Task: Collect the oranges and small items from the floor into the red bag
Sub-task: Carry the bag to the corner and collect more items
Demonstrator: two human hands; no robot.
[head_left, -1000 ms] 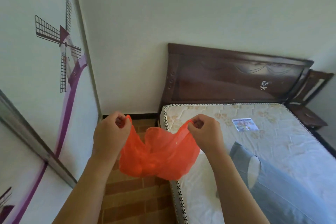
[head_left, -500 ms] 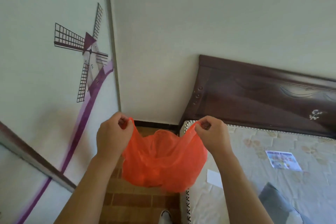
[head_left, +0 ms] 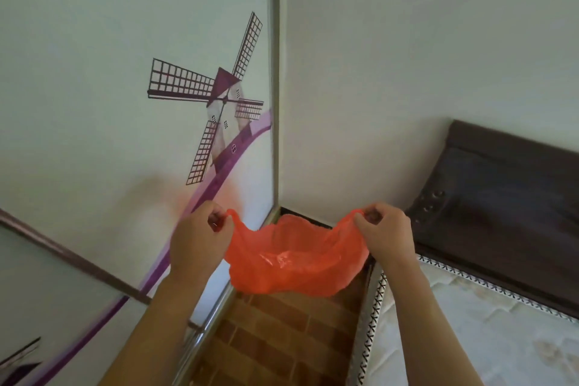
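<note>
From the head view, both arms reach forward and hold up the red bag [head_left: 294, 260], a thin, crinkled, slightly see-through plastic sack with a glossy fold catching light near its middle. The left hand [head_left: 200, 238] has its fingers curled and pinches the bag's left handle loop; the right hand [head_left: 387, 236] likewise curls round and pinches the right handle loop, so the mouth is stretched wide between them and the body sags in a soft, rounded pouch. Whether anything lies inside cannot be told. The bag hangs in the air above a narrow strip of floor [head_left: 275, 335] laid in brown brick-pattern tiles, between a wardrobe door on the left and a bed on the right. The wardrobe door [head_left: 94, 103] is smooth and pale, edged with a shiny metal frame and printed with a dark grid-sailed windmill [head_left: 219, 100] over a curving purple band. The mattress [head_left: 485, 332] is white and quilted, with a faint floral pattern and a black cross-stitched border. Behind it stands a dark, polished wooden headboard [head_left: 501, 204] with a few round studs, against a plain matte white wall [head_left: 407, 56].
</note>
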